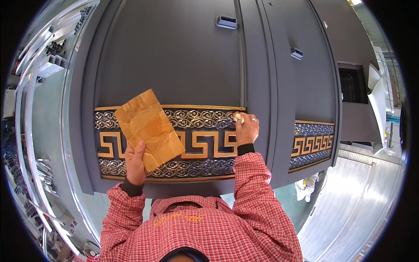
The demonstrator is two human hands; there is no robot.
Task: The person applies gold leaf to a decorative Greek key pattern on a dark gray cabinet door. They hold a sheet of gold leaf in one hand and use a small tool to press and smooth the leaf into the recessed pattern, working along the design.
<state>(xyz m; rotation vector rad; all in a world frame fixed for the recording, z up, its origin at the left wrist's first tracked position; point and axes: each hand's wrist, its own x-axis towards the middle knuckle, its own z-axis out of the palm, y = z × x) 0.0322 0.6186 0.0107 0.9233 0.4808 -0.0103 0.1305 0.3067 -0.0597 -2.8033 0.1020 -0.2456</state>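
Observation:
My left hand (pixel 136 163) grips the lower left edge of a creased, gold-brown sheet of paper (pixel 152 131), thumb on top. The sheet is tilted and covers part of an ornamental band (pixel 205 144) on a dark grey door panel (pixel 174 56). That band has a gold key pattern between two rows of dark, shiny scrollwork. At its upper right corner, where a thin gold strip (pixel 205 107) ends, my right hand (pixel 247 131) is closed with its fingertips against the scrollwork. Whatever these fingers hold, if anything, is too small to make out. A ring shows on one finger.
A second dark panel with a matching gold band (pixel 312 142) stands to the right. Two small rectangular fittings (pixel 226 22) project from the panels. Metal profiles (pixel 52 65) lie along the left side. Ribbed translucent sheets (pixel 349 196) are at the lower right.

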